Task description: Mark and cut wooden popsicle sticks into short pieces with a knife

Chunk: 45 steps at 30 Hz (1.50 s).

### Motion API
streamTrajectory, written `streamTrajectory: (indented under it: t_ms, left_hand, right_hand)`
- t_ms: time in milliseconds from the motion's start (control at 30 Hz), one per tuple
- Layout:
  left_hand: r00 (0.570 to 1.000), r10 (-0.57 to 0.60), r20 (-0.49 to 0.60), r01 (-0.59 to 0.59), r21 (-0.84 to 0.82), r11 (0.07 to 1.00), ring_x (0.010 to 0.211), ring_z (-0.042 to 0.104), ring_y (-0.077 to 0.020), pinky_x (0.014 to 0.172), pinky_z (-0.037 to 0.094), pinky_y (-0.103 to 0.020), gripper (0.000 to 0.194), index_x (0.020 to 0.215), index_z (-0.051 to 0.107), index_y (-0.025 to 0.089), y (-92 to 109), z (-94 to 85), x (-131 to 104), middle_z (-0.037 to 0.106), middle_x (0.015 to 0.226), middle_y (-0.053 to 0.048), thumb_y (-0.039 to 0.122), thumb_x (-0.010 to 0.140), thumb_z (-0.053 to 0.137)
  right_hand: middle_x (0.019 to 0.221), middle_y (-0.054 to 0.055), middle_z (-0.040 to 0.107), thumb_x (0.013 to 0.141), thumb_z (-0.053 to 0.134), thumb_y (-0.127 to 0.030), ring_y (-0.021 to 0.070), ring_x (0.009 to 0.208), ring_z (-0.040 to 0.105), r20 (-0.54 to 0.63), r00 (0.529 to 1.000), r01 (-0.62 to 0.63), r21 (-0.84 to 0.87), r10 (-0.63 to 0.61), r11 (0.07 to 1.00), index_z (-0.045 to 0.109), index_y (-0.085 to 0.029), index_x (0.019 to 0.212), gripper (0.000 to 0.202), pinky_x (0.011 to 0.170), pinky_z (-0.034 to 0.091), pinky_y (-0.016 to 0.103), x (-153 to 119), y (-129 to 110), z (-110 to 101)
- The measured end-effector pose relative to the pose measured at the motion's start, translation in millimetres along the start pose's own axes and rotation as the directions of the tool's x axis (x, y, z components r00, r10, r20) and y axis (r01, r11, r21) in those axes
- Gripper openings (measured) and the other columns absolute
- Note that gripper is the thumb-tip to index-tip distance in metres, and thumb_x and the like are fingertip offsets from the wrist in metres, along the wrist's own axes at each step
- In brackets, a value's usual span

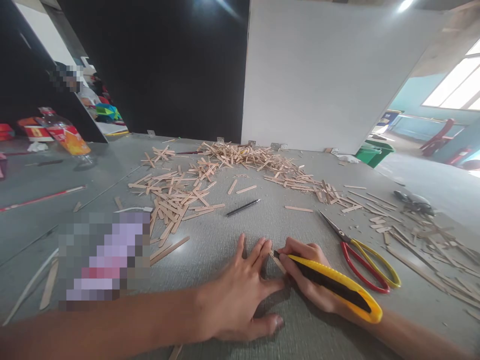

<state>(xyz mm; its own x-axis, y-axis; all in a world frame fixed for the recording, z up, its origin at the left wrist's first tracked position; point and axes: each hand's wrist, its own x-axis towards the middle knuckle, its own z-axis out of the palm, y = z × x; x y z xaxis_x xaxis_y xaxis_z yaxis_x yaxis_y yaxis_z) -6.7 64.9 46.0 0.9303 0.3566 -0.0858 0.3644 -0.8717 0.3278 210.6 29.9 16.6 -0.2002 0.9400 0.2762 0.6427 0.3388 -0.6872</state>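
Head cam: L hand (236,295) lay palm-down nr the table's (213,245) near edge, roughly mid-width, fingers spread & released, two middle fingertips close together at the far end of a short wood stick (276,261). Stick lay flat btwn both hands, angled twd the near edge. R hand (311,291), just beside on the R, had fingers wrapped firmly round a yellow/blk utility knife (337,282), tip at the stick, butt pointing twd the near R corner. Couldn't tell if the blade bit in; too small.

Scissors (343,236) w/ red & yellow handles lay R of the knife, twd the R edge, tips pointing to the far edge. Dark pen (243,207) lay mid-table, beyond L hand, apart from it. Loose stick pile (240,155) ran along the middle of the far edge; another heap (168,205) sat L of the pen. Offcuts (446,245) & thin strips covered the R edge, w/ a dark obj. (414,202) nr them, unclear what.

Twd the L edge: tilted bottle (69,137) w/ orange/red label nr the far L corner, red/white pencil (45,198) closer in, pixelated item (112,260) btwn pencil & L forearm. Blk panel (168,65) & white panel (322,70) stood upright along the far edge.
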Motion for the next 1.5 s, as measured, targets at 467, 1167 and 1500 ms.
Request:
streamTrajectory:
  t_ms: [467,1167,1500]
  left_hand:
    - [0.998,0.044,-0.037,-0.046,-0.054,0.997,0.155,0.002,-0.0461,0.116,0.006,-0.082,0.07,0.164,0.024,0.035,-4,-0.1,-5,0.007,0.17,-0.022,0.059,0.102,0.046]
    - [0.996,0.058,-0.069,-0.058,-0.004,0.998,0.157,0.004,-0.0451,0.119,0.011,-0.078,0.076,0.166,0.018,0.035,-7,5.1,-5,0.007,0.172,-0.017,0.057,0.101,0.052]
    - [0.998,0.043,-0.051,-0.044,-0.028,0.999,0.157,0.002,-0.0444,0.119,0.01,-0.077,0.071,0.165,0.023,0.035,-7,7.5,-7,0.006,0.172,-0.019,0.061,0.102,0.045]
  right_hand:
    - [0.06,-0.003,0.058,0.102,0.047,-0.04,0.0144,0.054,0.054,-0.058,0.998,-0.035,-0.023,0.034,0.999,0.05,-0.024,0.071,0.034,0.066,0.047,0.031,3,-8,-4]
    - [0.062,-0.001,0.063,0.102,0.05,-0.04,0.0144,0.054,0.057,-0.064,0.997,-0.037,0.04,0.039,0.999,0.061,-0.024,0.078,0.031,0.054,0.044,0.027,2,-8,-5]
    - [0.058,-0.002,0.061,0.101,0.051,-0.045,0.0141,0.05,0.056,-0.202,0.975,-0.077,0.058,0.087,0.995,0.063,-0.022,0.08,0.033,0.052,0.042,0.027,4,-13,-11]
